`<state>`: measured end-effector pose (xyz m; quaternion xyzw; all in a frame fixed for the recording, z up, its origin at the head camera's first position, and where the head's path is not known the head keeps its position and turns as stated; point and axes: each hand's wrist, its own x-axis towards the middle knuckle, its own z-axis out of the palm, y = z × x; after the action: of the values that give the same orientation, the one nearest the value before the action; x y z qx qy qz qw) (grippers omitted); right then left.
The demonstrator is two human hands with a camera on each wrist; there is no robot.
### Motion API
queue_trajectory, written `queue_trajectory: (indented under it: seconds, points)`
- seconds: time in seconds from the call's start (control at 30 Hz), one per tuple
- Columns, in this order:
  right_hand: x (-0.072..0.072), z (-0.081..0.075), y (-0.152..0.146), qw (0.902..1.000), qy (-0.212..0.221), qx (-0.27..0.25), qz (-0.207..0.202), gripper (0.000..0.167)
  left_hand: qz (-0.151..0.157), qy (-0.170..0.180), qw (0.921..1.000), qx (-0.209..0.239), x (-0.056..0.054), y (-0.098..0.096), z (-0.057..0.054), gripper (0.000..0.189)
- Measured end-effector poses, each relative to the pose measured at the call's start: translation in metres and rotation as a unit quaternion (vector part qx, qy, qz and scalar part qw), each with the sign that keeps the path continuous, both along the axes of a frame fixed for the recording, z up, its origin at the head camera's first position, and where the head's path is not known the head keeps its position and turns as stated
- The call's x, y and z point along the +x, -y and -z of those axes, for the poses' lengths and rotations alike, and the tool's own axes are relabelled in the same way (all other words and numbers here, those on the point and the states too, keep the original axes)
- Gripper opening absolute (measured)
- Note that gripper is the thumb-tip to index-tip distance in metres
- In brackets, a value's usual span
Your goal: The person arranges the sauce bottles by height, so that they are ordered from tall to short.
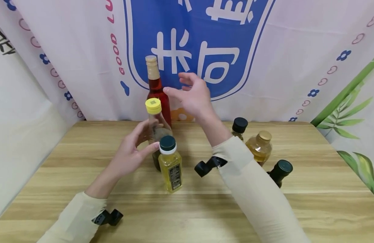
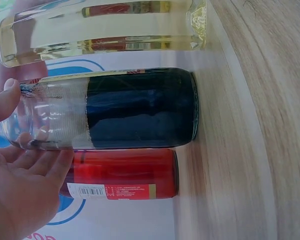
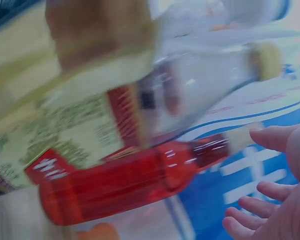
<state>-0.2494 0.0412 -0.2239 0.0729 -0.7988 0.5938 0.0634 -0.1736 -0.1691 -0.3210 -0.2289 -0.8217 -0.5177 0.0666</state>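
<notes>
My left hand (image 1: 130, 153) is around the upper part of a clear glass bottle with a yellow cap (image 1: 153, 106) and dark contents (image 2: 140, 110). Its thumb lies on the near side, and its fingers show through the glass behind. Just in front stands a square bottle of yellow oil (image 1: 170, 168) with a dark green cap. Behind the yellow-capped bottle rises a tall bottle of red liquid (image 1: 164, 103). Beside that bottle's neck my right hand (image 1: 194, 96) is raised with its fingers spread, holding nothing. In the right wrist view, the thumb overlaps the red bottle's pale top (image 3: 242, 137).
On the right, partly behind my right sleeve (image 1: 250, 182), stand a black-capped bottle (image 1: 240, 125), a round amber bottle (image 1: 260, 148) and a dark bottle with a green cap (image 1: 281, 170). A printed cloth (image 1: 284, 77) hangs behind the wooden table (image 1: 187, 219).
</notes>
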Motion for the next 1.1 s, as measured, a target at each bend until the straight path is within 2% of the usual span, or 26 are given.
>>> queue_trajectory:
  seconds: [0.23, 0.37, 0.5, 0.8, 0.97, 1.1]
  points:
    - [0.030, -0.016, -0.032, 0.9973, -0.069, -0.025, 0.004, 0.063, -0.001, 0.000, 1.0000, -0.002, 0.000, 0.001, 0.002, 0.061]
    - [0.045, -0.016, -0.053, 0.9941, -0.097, -0.047, 0.009, 0.060, -0.005, 0.002, 1.0000, -0.004, 0.001, 0.002, 0.001, 0.060]
    - [0.060, -0.013, -0.075, 0.9928, -0.106, -0.047, 0.030, 0.058, -0.005, 0.002, 1.0000, -0.007, 0.001, 0.002, 0.000, 0.060]
    - [0.090, 0.007, -0.108, 0.9916, -0.093, -0.042, 0.080, 0.065, -0.006, 0.006, 0.9998, -0.016, 0.000, -0.001, -0.002, 0.061]
    - [0.101, 0.020, -0.119, 0.9900, -0.089, -0.038, 0.103, 0.070, -0.003, 0.008, 0.9999, -0.011, 0.000, -0.002, -0.003, 0.061]
    - [0.106, 0.034, -0.124, 0.9912, -0.083, -0.025, 0.100, 0.073, -0.001, 0.008, 1.0000, -0.006, 0.000, -0.002, -0.001, 0.061]
